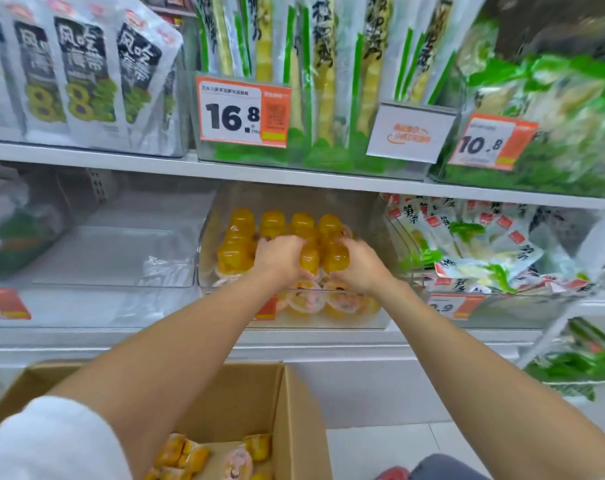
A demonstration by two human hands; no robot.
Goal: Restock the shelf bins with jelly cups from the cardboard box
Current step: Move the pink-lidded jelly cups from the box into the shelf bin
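Up on your top shelf, white packs with black lettering [83, 74] stand at the left, tall green-striped packs [322, 64] in the middle and green bags [550, 123] at the right. You have a price tag reading 16.8 [242, 112] before the striped packs, a white card [411, 133] beside it — and a second tag, 10.8 [491, 142], further right. Below the white shelf board [121, 161], red-and-white packets [484, 244] lie heaped at your right.

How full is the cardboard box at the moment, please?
Nearly empty: the box stands open, and only a few jelly cups lie on its visible bottom; an arm hides the rest.
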